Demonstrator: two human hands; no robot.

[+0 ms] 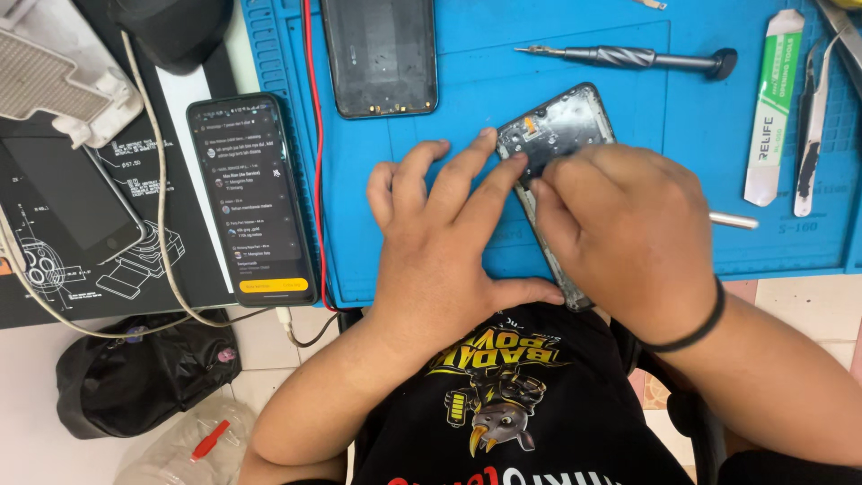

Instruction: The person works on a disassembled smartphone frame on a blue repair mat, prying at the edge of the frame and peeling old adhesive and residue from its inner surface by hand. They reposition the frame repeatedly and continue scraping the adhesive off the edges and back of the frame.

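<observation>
The opened dark smartphone body with its bare metal frame (557, 144) lay tilted on the blue silicone work mat (628, 54), near the middle of the table and close to the person's chest. The left hand (444, 238) lay flat over the mat, its fingers (467, 171) spread and stretched out, the tips pressing the left edge of the phone body to pin it. The right hand (628, 238), with a black band on its wrist (696, 332), covered the near half of the phone; its fingers were curled in at the frame's edge, and they seemed to pinch something small there, though the hand hid what it was, so I could not tell for sure.

To the far left on the mat lay a separate dark flat phone panel (380, 56), with a red wire (314, 135) running beside it. A slim dark metal screwdriver (628, 58) lay far from the hands, and to the right were a white and green flat plastic opening tool (772, 108) and steel tweezers (813, 126). Off the mat on the left, a lit black smartphone (253, 199) showed a list on its screen.

Judging from this, the step in hand was work inside the open phone, at its left rim. The next move would call for a steady hold from the left hand while the right worked with fine, light force, since the parts inside looked delicate.
</observation>
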